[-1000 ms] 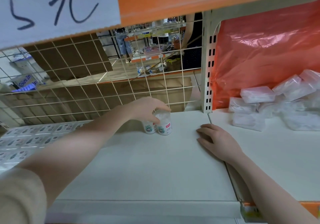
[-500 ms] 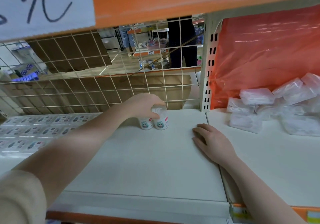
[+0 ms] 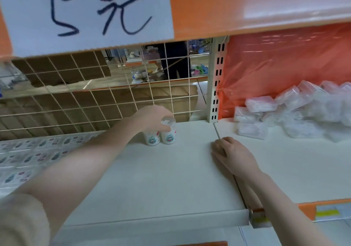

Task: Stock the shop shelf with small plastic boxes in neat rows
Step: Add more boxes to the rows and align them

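Two small round plastic boxes with cartoon labels stand side by side near the back of the white shelf (image 3: pixel 152 179). My left hand (image 3: pixel 152 117) reaches in from the left and grips the tops of the left box (image 3: pixel 151 140) and the right box (image 3: pixel 168 136) from above. My right hand (image 3: pixel 230 155) rests flat on the shelf board, fingers relaxed, at the seam between two shelf sections, holding nothing.
A wire grid (image 3: pixel 95 101) backs the shelf. Flat packets (image 3: pixel 24 156) lie in rows at the left. A heap of clear plastic boxes in bags (image 3: pixel 294 116) sits at the right before an orange plastic sheet (image 3: pixel 284 65). A price sign (image 3: pixel 85 14) hangs overhead.
The two boxes stay at the same spot under my left hand. My right hand has not moved. Only the camera has shifted a little.
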A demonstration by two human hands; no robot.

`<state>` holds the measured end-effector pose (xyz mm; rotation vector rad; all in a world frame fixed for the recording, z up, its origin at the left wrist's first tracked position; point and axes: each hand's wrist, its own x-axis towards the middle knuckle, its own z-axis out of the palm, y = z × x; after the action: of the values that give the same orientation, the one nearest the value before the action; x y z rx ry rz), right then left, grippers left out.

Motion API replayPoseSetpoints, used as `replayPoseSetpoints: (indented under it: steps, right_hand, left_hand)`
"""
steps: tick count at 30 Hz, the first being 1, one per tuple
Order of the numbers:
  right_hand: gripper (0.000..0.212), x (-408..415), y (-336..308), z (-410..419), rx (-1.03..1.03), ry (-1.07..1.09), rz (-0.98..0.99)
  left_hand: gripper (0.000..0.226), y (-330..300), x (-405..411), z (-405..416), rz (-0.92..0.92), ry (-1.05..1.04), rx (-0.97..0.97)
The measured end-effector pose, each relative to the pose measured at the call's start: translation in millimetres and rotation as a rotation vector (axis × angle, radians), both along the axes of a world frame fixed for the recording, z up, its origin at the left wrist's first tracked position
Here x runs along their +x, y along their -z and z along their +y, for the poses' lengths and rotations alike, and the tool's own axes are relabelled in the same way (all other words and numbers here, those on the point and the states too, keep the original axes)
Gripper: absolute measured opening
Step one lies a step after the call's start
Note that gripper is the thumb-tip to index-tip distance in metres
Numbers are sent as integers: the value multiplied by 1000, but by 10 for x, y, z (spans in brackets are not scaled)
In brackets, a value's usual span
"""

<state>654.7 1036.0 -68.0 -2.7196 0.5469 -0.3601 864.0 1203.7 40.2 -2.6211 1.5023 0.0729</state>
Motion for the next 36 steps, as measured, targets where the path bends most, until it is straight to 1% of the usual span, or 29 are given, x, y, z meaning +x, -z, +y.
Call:
replayPoseSetpoints:
  steps: [2,7,12,17,24,29,33,36]
  right_hand:
    - [21,-160,-15,12,-15,82,7]
    - [24,-549,-13,79,4,250,8]
    - [31,-760,-32,137,-4,379,27]
    - [36,-931,-60,111,6,446,20]
    - [39,-1130,-132,-205,-35,468,-16]
    - [44,-1272,-176,-672,-52,431,-65]
    - [43,-1422,-242,-1198,-107,302,-84]
    - [41,-1504,-308,-1568,-133,230,-110]
  left_hand:
    - [45,25,17,23,-2,23,-19]
    - [45,73,32,84,15,53,-77]
    - [45,62,24,86,-27,96,-54]
    - [58,25,-78,26,-44,110,-68]
    - [54,71,-502,-203,-37,189,-215]
    - [58,227,-910,-663,-18,215,-300]
    - [58,318,-1214,-1143,14,129,-371]
    - [48,357,-1407,-1498,32,77,-402]
